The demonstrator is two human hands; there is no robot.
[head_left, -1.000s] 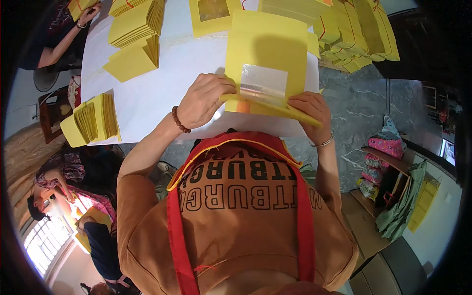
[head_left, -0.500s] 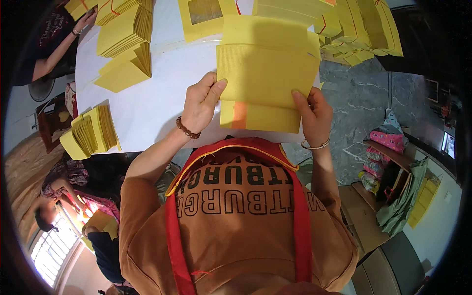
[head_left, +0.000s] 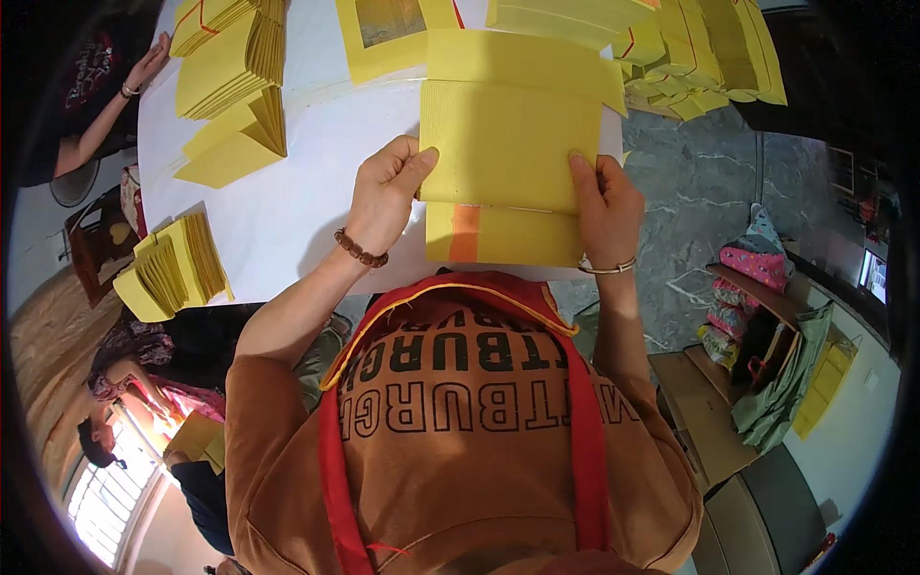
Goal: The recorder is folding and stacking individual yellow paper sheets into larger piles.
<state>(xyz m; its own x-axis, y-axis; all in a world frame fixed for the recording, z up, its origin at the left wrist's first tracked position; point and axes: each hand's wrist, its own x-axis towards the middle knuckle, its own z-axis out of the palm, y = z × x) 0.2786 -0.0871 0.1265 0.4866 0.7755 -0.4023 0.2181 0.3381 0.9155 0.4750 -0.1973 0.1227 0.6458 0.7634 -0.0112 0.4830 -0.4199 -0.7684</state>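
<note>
A fanned stack of folded yellow card (head_left: 172,273) stands at the near left corner of the white bench (head_left: 321,125). A co-worker's hand (head_left: 149,65) is near the far left edge, beside a larger pile of folded card (head_left: 230,72). The left hand (head_left: 388,187) grips a yellow cardboard piece (head_left: 508,144) by its left side, over the near right corner; an orange-striped flap (head_left: 517,235), seemingly part of it, shows below. The right hand's (head_left: 609,206) fingers pinch its right side. Red-tied yellow bundles (head_left: 690,48) sit near the far right corner.
</note>
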